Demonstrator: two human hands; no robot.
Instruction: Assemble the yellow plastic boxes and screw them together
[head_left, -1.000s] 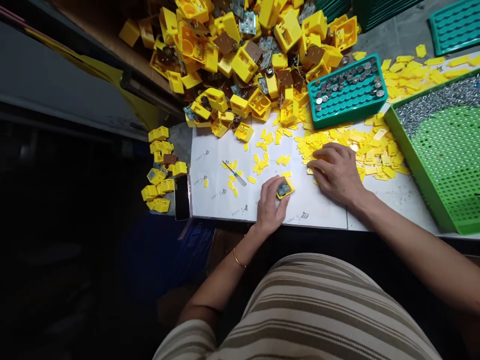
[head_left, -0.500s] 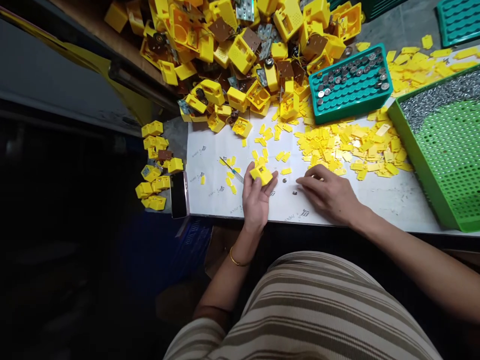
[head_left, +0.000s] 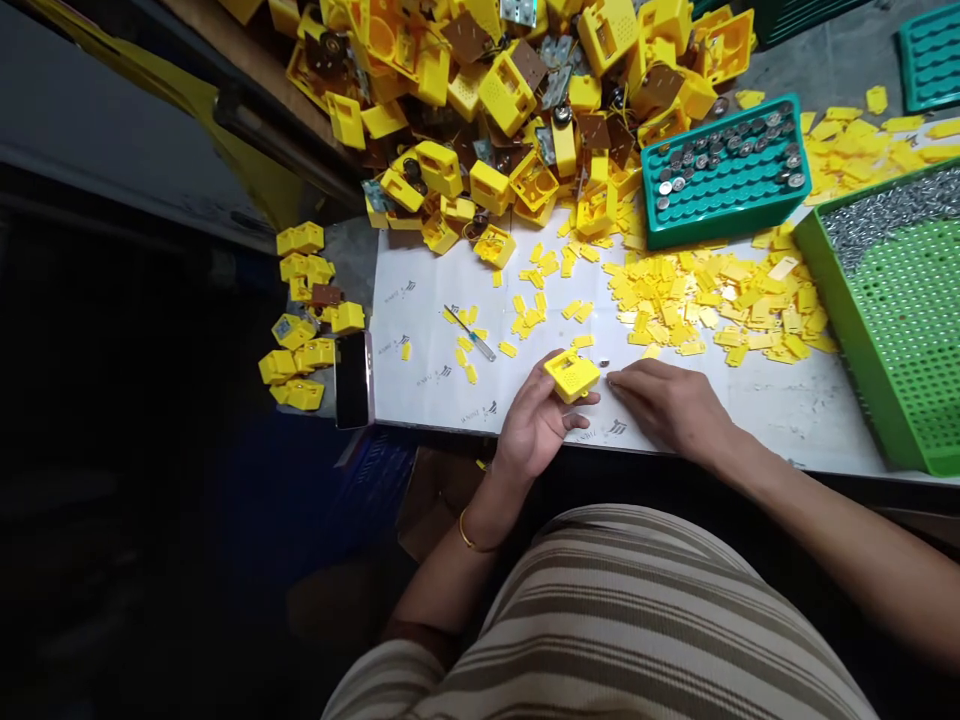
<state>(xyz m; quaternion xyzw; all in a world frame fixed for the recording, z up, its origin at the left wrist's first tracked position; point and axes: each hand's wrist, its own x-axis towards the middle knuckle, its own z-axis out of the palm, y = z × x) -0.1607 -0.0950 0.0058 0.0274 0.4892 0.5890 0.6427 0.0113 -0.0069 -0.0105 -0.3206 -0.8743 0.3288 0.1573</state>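
Note:
My left hand [head_left: 534, 425] is closed around a small yellow plastic casing [head_left: 572, 376], held above the front of the table. The casing's face with a grid of small holes and a square opening is turned up. My right hand [head_left: 671, 400] is just to the right of it, low over the white sheet, thumb and fingers pinched together. Whatever lies between those fingertips is too small to make out. A silvery button cell [head_left: 604, 363] lies on the sheet just beyond the right fingertips.
A teal tray [head_left: 724, 225] holds several button cells. Yellow flat covers [head_left: 705, 300] lie heaped before it. A green perforated basket [head_left: 892, 330] with small metal parts stands right. Yellow casings with wires [head_left: 487, 185] pile up behind. A screwdriver [head_left: 480, 346] and phone [head_left: 353, 380] lie left.
My left hand has moved right with the yellow casing, turning its perforated face into view, close to my right hand. Two button cells showed on the sheet before; one shows now.

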